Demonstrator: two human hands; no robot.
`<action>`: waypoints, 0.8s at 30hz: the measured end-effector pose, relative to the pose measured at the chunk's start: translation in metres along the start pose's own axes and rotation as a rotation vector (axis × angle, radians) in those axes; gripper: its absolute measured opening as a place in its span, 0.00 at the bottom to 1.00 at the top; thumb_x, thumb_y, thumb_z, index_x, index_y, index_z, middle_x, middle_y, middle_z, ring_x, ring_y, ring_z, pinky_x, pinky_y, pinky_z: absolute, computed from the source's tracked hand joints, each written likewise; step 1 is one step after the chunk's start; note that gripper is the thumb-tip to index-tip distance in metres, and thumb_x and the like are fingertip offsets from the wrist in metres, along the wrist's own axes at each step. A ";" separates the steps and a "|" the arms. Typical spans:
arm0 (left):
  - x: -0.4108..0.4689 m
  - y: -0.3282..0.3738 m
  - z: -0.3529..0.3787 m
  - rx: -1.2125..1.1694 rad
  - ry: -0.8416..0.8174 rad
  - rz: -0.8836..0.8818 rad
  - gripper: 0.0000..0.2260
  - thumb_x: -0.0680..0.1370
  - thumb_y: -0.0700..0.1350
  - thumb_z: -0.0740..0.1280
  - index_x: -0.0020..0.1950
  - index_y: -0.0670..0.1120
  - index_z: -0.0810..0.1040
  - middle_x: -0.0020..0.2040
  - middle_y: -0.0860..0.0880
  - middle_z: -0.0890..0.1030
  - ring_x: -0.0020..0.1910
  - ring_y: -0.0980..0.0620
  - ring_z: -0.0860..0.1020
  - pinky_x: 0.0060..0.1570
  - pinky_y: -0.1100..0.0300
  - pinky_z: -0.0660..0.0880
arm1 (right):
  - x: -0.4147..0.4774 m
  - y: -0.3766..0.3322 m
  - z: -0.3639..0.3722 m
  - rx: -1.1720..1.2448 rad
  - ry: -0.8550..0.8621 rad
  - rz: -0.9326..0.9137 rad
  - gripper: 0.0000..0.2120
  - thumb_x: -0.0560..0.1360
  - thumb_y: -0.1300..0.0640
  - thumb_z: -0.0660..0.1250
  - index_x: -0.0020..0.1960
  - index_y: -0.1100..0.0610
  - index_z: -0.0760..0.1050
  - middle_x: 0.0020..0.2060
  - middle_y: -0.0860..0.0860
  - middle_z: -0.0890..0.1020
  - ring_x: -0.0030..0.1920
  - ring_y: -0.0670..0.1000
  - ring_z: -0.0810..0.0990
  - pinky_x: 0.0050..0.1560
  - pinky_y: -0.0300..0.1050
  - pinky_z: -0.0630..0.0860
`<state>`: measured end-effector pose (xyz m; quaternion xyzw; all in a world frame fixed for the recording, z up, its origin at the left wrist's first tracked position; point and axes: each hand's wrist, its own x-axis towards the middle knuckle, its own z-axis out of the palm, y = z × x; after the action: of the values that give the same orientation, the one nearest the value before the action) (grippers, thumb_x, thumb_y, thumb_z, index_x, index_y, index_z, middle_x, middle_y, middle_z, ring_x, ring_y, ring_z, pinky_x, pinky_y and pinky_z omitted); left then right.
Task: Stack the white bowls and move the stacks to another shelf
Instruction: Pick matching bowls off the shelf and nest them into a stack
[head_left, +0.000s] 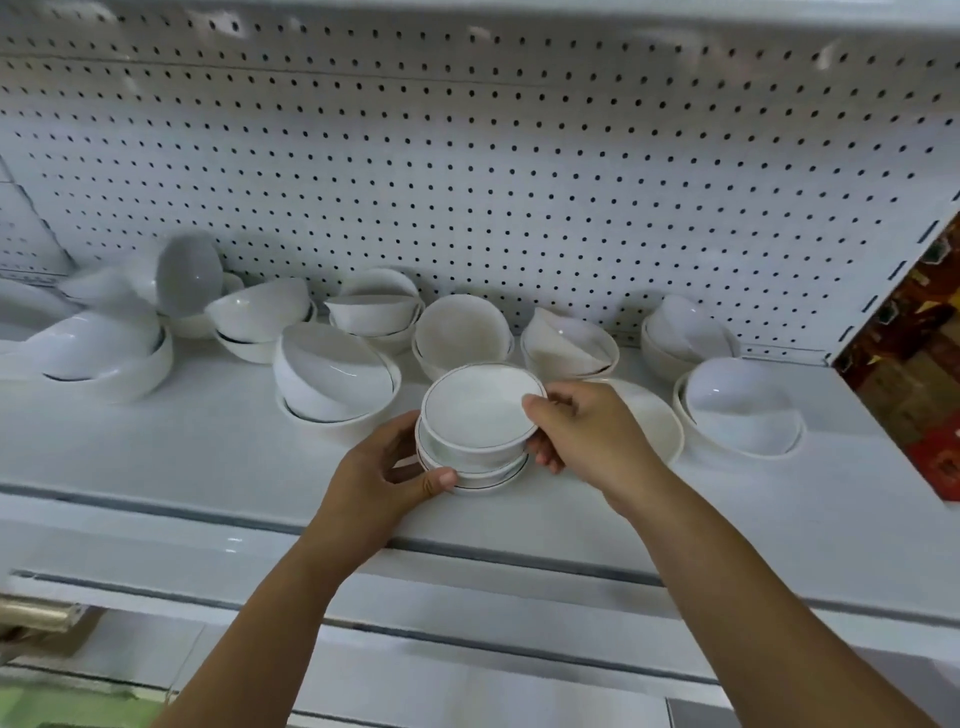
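Fingers first. Left thumb (441, 480) lies flat against the rim of the lowest bowl, and the other left fingers curl round the far-left wall. Right thumb (535, 405) hooks over the lip of the top bowl (480, 408); the right fingers tuck under the right-hand wall. So both the left hand (384, 467) and the right hand (587, 431) are closed round the stack of white bowls (467, 467), one on each flank.

The stack has about three nested bowls. They are glossy, glazed and round, each with a thin dark line at the rim. It sits mid-shelf, nearer the front edge; we cannot tell whether its base touches the shelf.

The shelf (208, 441) is a smooth white painted sheet with a grooved front strip.

Just behind the right hand is a shallow cream bowl (660, 421) with a matte look. Left of the stack, a tilted bowl (332, 374) leans inside another. At right, a bowl pair (737, 410) is nested askew. More pairs run along the back row, and those at far left are blurred.

The back wall is white pegboard (467, 182) with regular dark holes. At the right edge is a red-brown patterned panel (914, 364).
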<state>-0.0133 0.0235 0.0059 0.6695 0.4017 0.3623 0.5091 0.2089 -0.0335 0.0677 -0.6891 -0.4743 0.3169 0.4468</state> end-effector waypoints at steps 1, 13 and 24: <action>0.000 -0.001 0.000 -0.003 -0.006 0.012 0.25 0.73 0.39 0.78 0.68 0.55 0.78 0.61 0.60 0.85 0.64 0.59 0.81 0.59 0.67 0.78 | -0.003 0.001 0.004 -0.011 0.011 0.008 0.14 0.81 0.56 0.65 0.44 0.67 0.80 0.30 0.58 0.84 0.28 0.50 0.78 0.32 0.43 0.76; -0.001 -0.004 -0.011 -0.031 -0.124 0.075 0.26 0.79 0.45 0.74 0.76 0.56 0.73 0.70 0.62 0.79 0.71 0.59 0.76 0.74 0.51 0.72 | -0.024 0.006 0.039 -0.020 0.255 0.085 0.16 0.82 0.53 0.64 0.43 0.64 0.81 0.29 0.52 0.82 0.27 0.43 0.73 0.37 0.44 0.73; 0.001 -0.003 -0.014 -0.066 -0.150 0.090 0.27 0.79 0.44 0.75 0.76 0.56 0.72 0.70 0.61 0.79 0.70 0.60 0.77 0.72 0.53 0.74 | -0.033 -0.001 0.053 0.349 0.332 0.253 0.18 0.83 0.59 0.63 0.34 0.62 0.72 0.25 0.53 0.72 0.21 0.48 0.63 0.23 0.37 0.60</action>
<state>-0.0259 0.0299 0.0061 0.6948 0.3198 0.3469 0.5429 0.1513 -0.0478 0.0483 -0.6982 -0.2428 0.3296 0.5873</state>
